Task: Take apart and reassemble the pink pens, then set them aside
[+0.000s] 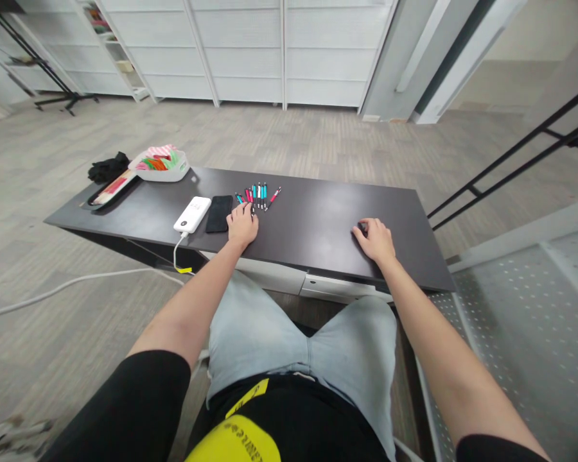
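Note:
My left hand (242, 224) rests on the dark tabletop, fingers apart and a little bent. Its fingertips lie at the near end of a group of pens (259, 195) with turquoise, white, red and black barrels; part of a pen is hidden by the fingers. One red pen (272, 199) lies slanted at the right side of the group. Just left of this hand is a black smartphone (219, 214). Well to the right, my right hand (376, 240) lies on the table with curved fingers, its thumb apart from them. Only a dark gap shows between thumb and forefinger.
On the long dark table (313, 224), a white power bank (192, 215) has a white cable (175, 255) plugged in. Farther left are a black tray (110, 192), a white basket (166, 173) of colourful items and black cloth (108, 168). A black metal frame (515, 154) stands at right.

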`<state>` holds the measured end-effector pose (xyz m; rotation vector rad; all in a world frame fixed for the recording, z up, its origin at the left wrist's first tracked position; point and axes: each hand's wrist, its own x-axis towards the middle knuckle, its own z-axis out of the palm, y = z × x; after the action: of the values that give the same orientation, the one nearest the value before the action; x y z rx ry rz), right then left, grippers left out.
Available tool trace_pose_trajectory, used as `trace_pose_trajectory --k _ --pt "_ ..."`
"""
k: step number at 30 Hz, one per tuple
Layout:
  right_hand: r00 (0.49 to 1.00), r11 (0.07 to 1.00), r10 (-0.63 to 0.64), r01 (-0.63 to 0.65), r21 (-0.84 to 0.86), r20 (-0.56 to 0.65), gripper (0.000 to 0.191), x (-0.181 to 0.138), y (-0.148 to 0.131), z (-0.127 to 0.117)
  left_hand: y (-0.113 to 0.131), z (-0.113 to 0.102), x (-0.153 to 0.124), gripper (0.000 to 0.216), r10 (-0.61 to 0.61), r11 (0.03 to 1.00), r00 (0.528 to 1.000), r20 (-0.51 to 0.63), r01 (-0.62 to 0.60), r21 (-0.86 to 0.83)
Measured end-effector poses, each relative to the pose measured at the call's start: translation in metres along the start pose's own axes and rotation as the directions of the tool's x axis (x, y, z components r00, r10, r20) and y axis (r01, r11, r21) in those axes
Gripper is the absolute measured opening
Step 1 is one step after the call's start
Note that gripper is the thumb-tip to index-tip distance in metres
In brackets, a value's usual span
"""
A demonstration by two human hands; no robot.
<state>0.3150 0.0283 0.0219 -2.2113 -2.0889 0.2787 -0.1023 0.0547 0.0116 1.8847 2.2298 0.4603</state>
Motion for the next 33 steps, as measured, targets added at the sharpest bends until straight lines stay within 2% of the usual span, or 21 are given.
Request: trace_pose_trajectory --k 11,16,19,22,28,33 --pt "0.999 1.000 0.009 -0.009 0.013 0.031 0.065 -0.002 -0.002 -0.004 -0.001 0.001 0.021 0.075 0.004 0.999 1.000 0.001 -0.004 0.040" --pt "1.000 0.999 0.006 -0.007 0.043 0.021 0.064 -0.002 -0.002 -0.003 -0.001 0.004 0.017 0.071 0.025 0.998 0.998 -0.060 -0.022 0.051" --pt "1.000 0.998 0.004 -0.005 0.058 0.017 0.064 -0.001 -0.003 -0.003 0.005 0.002 0.014 0.070 0.059 0.996 0.995 -0.082 -0.054 0.065" --pt "1.000 0.999 0.003 -0.004 0.051 0.018 0.062 -0.001 -0.003 -0.004 0.016 0.003 0.017 0.065 0.097 0.993 0.994 -0.042 -0.094 0.074" --pt "1.000 0.999 0.011 -0.010 0.052 -0.003 0.058 0.002 0.001 0.003 0.036 0.019 0.033 0.053 0.015 0.999 0.998 -0.068 -0.012 0.033" --pt "0.996 0.992 0.004 0.007 0.122 -0.091 0.048 0.007 0.008 0.017 0.038 0.022 0.038 0.043 0.055 0.998 0.993 -0.101 -0.055 0.001"
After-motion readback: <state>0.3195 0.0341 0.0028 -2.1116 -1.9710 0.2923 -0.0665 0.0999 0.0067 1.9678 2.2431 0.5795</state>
